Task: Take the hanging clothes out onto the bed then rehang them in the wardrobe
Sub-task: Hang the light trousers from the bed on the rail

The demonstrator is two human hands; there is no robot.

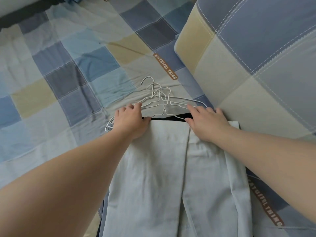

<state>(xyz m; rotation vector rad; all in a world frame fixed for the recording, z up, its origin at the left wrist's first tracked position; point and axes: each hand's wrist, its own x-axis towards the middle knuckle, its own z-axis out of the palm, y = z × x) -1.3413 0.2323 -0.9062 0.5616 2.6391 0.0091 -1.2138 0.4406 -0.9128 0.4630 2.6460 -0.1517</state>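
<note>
A pale grey garment [164, 168] lies spread on the bed, folded over the bars of several white wire hangers [160, 100] whose hooks point away from me. A dark garment [171, 118] peeks out as a thin black strip under its top edge. My left hand [130, 120] rests on the garment's top left corner, fingers reaching onto the hanger wires. My right hand [207, 123] lies on the top right corner, fingers spread flat over the wires and cloth.
The bed is covered by a blue, grey and beige checked sheet [68, 69]. A thick folded quilt [256, 57] in the same pattern rises at the right, close to my right hand. A dark gap [20, 16] runs along the far left edge.
</note>
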